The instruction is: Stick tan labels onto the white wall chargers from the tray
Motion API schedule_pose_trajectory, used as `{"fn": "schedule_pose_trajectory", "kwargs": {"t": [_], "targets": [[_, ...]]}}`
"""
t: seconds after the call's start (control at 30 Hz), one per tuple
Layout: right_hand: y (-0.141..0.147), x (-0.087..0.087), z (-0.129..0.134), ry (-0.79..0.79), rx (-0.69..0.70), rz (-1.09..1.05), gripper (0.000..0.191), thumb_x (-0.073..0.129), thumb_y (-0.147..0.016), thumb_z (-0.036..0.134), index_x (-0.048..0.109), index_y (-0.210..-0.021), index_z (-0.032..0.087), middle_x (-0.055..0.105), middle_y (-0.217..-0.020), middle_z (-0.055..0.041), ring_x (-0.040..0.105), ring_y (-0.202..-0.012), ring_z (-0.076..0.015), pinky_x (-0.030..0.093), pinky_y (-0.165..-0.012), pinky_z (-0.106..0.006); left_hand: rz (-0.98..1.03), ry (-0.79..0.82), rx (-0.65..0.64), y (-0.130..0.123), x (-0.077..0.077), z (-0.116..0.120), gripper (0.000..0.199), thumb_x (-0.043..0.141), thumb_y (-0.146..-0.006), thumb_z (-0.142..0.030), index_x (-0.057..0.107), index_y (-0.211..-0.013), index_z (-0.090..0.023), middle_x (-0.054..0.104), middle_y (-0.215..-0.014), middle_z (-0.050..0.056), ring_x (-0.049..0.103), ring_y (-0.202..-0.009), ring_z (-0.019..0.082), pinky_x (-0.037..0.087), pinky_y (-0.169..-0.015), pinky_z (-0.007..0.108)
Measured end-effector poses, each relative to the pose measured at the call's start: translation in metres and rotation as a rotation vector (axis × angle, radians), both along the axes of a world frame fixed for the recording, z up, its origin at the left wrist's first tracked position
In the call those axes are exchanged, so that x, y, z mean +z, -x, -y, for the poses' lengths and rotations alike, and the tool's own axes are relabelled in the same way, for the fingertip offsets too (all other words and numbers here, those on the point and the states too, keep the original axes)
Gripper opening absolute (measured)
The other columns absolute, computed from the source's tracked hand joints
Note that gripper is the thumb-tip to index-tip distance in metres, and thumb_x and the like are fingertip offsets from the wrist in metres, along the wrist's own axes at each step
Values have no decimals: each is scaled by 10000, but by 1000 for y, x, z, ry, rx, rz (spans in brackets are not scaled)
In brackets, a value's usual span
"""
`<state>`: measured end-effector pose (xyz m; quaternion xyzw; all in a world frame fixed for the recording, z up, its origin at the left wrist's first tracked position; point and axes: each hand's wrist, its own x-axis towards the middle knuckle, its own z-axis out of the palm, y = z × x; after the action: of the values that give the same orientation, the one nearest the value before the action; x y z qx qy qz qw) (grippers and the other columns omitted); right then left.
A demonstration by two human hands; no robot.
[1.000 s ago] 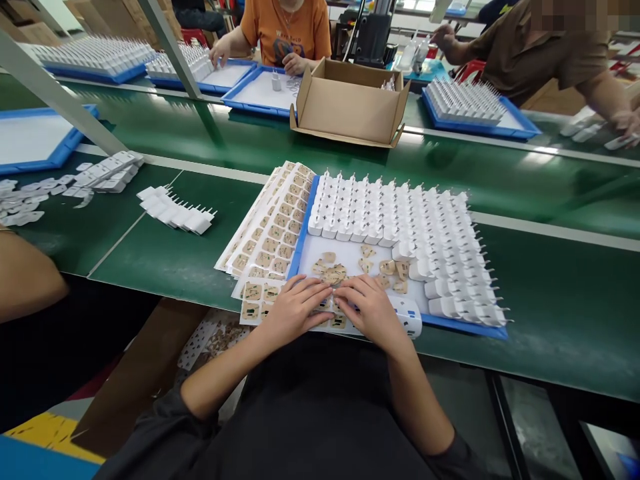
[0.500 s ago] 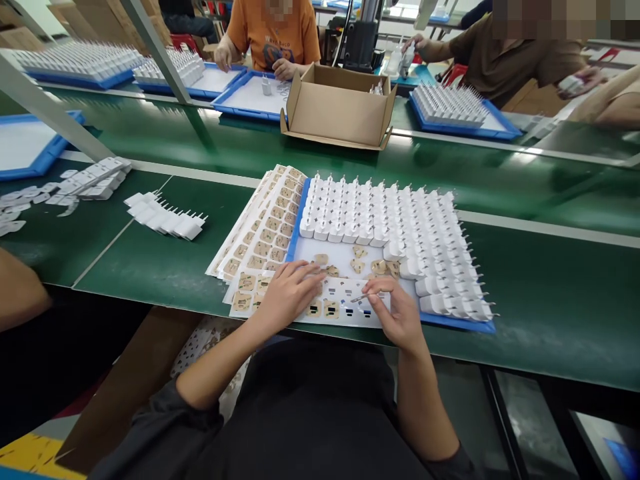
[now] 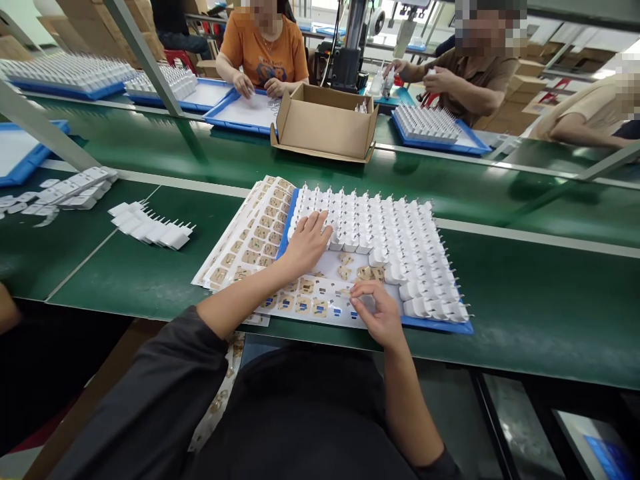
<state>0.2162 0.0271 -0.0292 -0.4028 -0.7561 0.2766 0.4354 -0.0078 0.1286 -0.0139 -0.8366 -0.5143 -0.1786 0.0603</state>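
Note:
My left hand (image 3: 309, 245) reaches over the front left corner of rows of white power plugs (image 3: 380, 212), pins up, in a blue-rimmed tray (image 3: 437, 325). Its fingers are stretched out and slightly apart; the plugs beneath are partly hidden. My right hand (image 3: 377, 312) hovers low at the right end of a sticker sheet (image 3: 327, 320), thumb and forefinger pinched on thin metal tweezers that barely show. Tan stickers (image 3: 305, 306) fill the sheet's left part, while its right end is bare backing. Loose tan pieces (image 3: 370, 273) lie in the tray behind it.
More sticker sheets (image 3: 245, 240) lie fanned left of the tray. A group of plugs (image 3: 153, 227) and white pieces (image 3: 75, 190) lie further left. Across the green bench stand an open cardboard box (image 3: 325, 130) and a tray of plugs (image 3: 430, 127). Other people work opposite.
My left hand has lifted off the sticker sheet and moved forward to the plugs. My right hand stays over the sheet, its tweezers now less visible. The camera view has shifted slightly.

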Motion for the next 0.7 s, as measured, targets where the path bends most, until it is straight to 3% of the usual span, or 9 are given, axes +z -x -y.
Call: {"fn": "schedule_pose_trajectory", "kwargs": {"t": [0.13, 0.23, 0.4, 0.47, 0.57, 0.7], "targets": [[0, 0, -1, -21, -55, 3, 57, 608, -958, 270, 642, -919, 247, 640, -1048, -90, 657, -1047, -249, 545, -952, -453, -37, -46, -35, 0, -3, 13, 338, 471, -884, -19, 617, -1161, -146, 521, -1473, 220, 502, -1317, 381, 427, -1018, 531], [0, -2, -1, -6, -71, -30, 64, 583, -973, 294, 618, -941, 250, 656, -986, -83, 666, -994, -248, 558, -908, -448, -54, -75, -42, 5, 0, 21, 344, 435, -888, 2, 631, -1118, -161, 540, -1442, 209, 522, -1270, 362, 432, -980, 504], [4, -2, -3, 37, -119, -42, 92, 563, -987, 316, 609, -948, 247, 680, -919, -57, 659, -869, -217, 558, -795, -385, 32, 100, -83, 18, 14, 30, 162, 512, -926, -101, 624, -1023, -167, 676, -1091, 138, 621, -1023, 298, 486, -880, 427], [7, -1, -6, 63, -161, -31, 113, 558, -990, 330, 613, -939, 245, 681, -914, -53, 650, -835, -206, 556, -768, -368, 258, 204, -71, 25, 21, 39, 187, 605, -934, -248, 613, -1113, -193, 677, -1094, 99, 638, -971, 262, 519, -836, 384], [14, 1, -14, 94, -225, -55, 130, 553, -988, 342, 611, -929, 241, 666, -906, -50, 649, -839, -203, 563, -769, -358, 745, 410, -67, 31, 22, 61, 453, 709, -881, -434, 580, -1274, -251, 662, -1197, 88, 658, -1013, 241, 557, -814, 346], [22, 1, -24, 47, -238, -192, 113, 577, -973, 334, 620, -933, 237, 625, -1012, -83, 639, -963, -222, 570, -774, -356, 1278, 629, -127, 23, 2, 87, 476, 756, -825, -512, 638, -1182, -222, 685, -1121, 93, 670, -1028, 242, 572, -835, 347]]}}
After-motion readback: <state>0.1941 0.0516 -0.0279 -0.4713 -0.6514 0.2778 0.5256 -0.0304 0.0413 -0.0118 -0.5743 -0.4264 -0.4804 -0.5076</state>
